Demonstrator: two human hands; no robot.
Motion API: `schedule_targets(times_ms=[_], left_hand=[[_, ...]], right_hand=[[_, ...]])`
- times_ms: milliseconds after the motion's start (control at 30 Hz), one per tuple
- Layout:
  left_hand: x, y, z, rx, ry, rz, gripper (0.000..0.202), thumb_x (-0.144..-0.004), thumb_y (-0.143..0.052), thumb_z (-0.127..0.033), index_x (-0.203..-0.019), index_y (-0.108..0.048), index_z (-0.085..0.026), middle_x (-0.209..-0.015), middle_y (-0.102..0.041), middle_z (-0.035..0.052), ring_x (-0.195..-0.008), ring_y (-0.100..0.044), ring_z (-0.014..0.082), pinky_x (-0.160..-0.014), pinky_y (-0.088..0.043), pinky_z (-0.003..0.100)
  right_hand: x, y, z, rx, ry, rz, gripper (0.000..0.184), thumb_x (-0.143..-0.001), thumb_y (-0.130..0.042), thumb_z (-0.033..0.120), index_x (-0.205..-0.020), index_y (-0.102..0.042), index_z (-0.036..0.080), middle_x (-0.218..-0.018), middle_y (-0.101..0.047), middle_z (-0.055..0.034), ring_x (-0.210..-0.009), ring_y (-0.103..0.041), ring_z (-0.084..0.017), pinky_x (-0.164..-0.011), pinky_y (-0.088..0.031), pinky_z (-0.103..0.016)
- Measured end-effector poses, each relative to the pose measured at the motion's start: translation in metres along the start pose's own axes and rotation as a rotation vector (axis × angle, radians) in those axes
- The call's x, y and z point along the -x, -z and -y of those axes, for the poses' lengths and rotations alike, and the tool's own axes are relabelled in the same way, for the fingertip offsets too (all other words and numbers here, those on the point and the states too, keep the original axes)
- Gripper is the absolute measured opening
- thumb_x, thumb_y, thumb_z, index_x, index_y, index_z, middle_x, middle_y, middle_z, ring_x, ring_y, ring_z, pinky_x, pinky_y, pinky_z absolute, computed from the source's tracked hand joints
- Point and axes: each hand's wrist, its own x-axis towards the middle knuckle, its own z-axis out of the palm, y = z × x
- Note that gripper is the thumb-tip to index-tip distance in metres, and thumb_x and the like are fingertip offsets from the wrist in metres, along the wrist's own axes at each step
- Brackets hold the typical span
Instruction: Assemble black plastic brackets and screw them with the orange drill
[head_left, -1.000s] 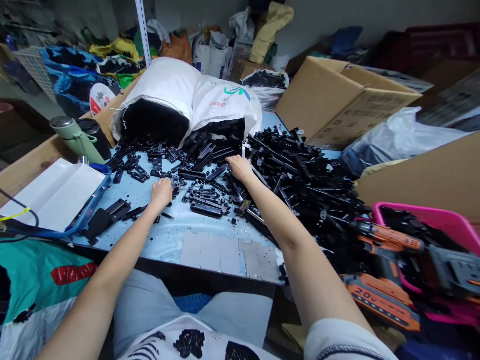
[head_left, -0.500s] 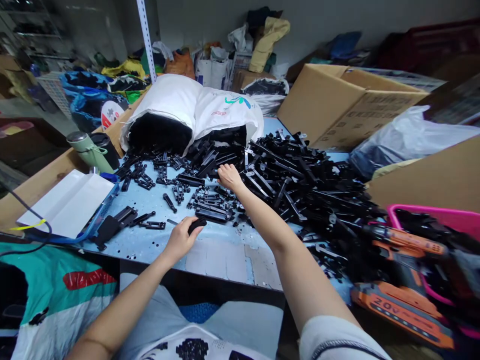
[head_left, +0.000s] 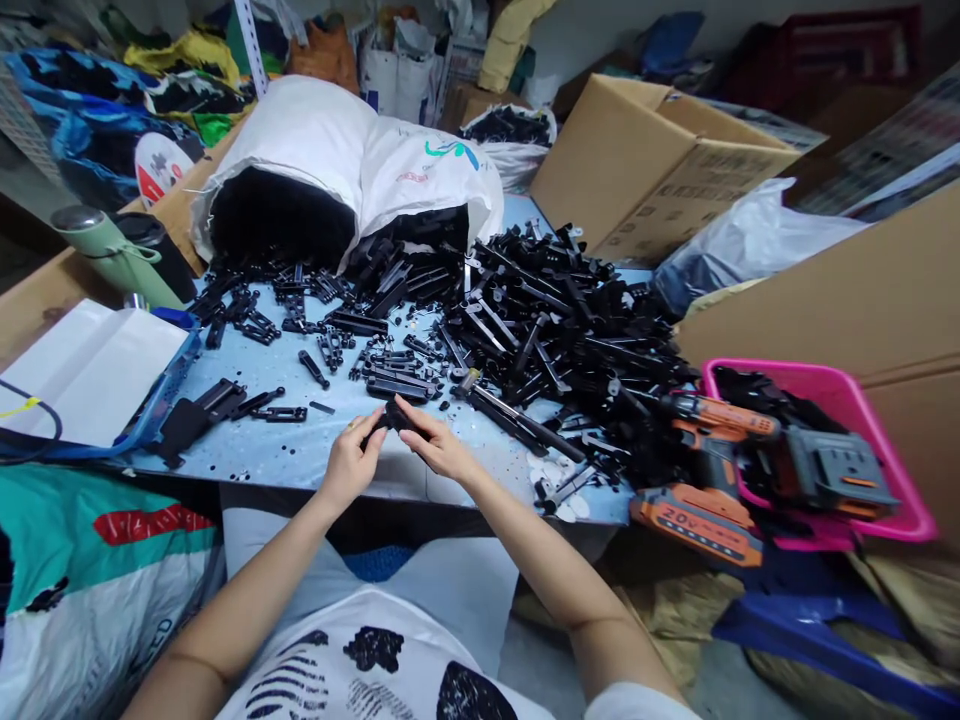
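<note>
My left hand [head_left: 349, 460] and my right hand [head_left: 437, 447] meet over the near edge of the blue table [head_left: 300, 455], both pinched on small black plastic parts [head_left: 393, 417] held between them. Just beyond my hands lie loose black pieces [head_left: 390, 378], and a large heap of black plastic parts [head_left: 570, 340] covers the right half of the table. A white sack [head_left: 345, 170] lies on its side at the back, with black parts spilling out of its mouth.
An orange cordless drill [head_left: 705, 470] rests at the table's right corner, half in a pink basket [head_left: 885, 470]. A green flask [head_left: 112, 255] and a white folded sheet in a blue tray [head_left: 82, 370] sit on the left. Cardboard boxes [head_left: 660, 165] stand behind.
Both hands drew back from the pile to the near edge. The left hand brought a black part along, and the right hand came to meet it with a piece from the heap.
</note>
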Motion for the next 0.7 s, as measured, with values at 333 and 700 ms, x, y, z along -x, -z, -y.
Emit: schedule_targets(times_ms=[333, 700], left_hand=[[-0.005, 0.012, -0.015, -0.061, -0.263, 0.102, 0.034, -0.089, -0.050, -0.027, -0.121, -0.060, -0.019, -0.096, -0.068, 0.0093, -0.086, -0.064, 0.0187, -0.079, -0.052, 0.033], [0.010, -0.004, -0.026, -0.127, -0.261, -0.013, 0.032, -0.092, -0.046, -0.025, -0.121, -0.060, -0.019, -0.096, -0.063, 0.0090, -0.088, -0.061, 0.0169, -0.080, -0.050, 0.029]], right_hand=[[0.014, 0.002, 0.006, -0.301, -0.112, -0.025, 0.058, -0.091, -0.043, 0.047, -0.145, -0.028, 0.029, -0.083, -0.054, 0.0009, -0.051, -0.051, -0.005, -0.048, -0.047, -0.020], [0.027, 0.005, 0.015, 0.112, 0.007, -0.045, 0.056, -0.092, -0.043, 0.042, -0.143, -0.034, 0.022, -0.084, -0.061, -0.0036, -0.059, -0.051, -0.010, -0.067, -0.049, -0.027]])
